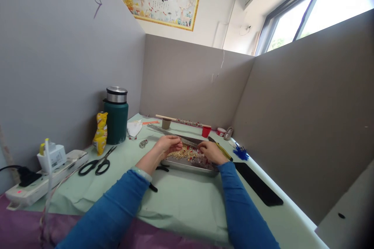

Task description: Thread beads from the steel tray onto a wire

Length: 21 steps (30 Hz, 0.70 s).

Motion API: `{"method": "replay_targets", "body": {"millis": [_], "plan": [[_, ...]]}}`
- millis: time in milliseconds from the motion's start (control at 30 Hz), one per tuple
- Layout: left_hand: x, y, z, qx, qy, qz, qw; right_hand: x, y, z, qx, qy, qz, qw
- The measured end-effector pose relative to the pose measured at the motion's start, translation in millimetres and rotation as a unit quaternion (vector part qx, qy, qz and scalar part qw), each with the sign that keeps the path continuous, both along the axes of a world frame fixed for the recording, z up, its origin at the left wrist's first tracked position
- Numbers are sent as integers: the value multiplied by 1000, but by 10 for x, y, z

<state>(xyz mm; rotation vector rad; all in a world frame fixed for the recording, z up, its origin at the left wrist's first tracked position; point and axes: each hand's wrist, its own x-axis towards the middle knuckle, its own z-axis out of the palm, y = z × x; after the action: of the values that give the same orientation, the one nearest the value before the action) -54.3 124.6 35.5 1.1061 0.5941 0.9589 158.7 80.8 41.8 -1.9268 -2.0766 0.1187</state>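
Observation:
A shallow metal tray (187, 164) holds gold, red and clear beads (185, 153). Over its left side my left hand (168, 146) has thumb and fingers pinched together; anything between them is too small to name. My right hand (212, 151) is over the tray's right side, its fingers closed at the near end of a bundle of thin metal wires (157, 127). The wires run back to the left, passing behind my left hand. Dark-handled tools (153, 188) lie partly hidden by my left forearm. Yellow-handled pliers (224, 152) rest beside my right hand.
Scissors (101, 162), a yellow packet (101, 134), a green flask (116, 118) and a power strip (71, 159) stand left. Behind the tray are a brown cup (166, 123), a red cup (206, 131) and a beaded stick (187, 122). A black strip (258, 184) lies right; grey partitions (193, 78) enclose the table.

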Motion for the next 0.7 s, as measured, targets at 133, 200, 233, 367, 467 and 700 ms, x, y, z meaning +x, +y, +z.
{"method": "replay_targets", "body": {"millis": [133,200,233,367,467,700], "plan": [[2,15,-30,-5,6,2,1000,67,-64,79,-44,-57,-30,997],[6,25,-44,0,9,-6,1000,53,-87,85,-71,-88,-47,992],[7,30,-49,1,11,-10,1000,35,-91,77,-81,-103,-58,990],[9,47,-58,5,17,-9,1000,-57,-52,-1,-87,-152,-93,980],[3,45,-56,14,21,-15,1000,-84,-2,-53,-71,-166,-100,979],[0,28,-51,13,24,-12,1000,-33,13,-55,-70,-180,-102,976]]}}
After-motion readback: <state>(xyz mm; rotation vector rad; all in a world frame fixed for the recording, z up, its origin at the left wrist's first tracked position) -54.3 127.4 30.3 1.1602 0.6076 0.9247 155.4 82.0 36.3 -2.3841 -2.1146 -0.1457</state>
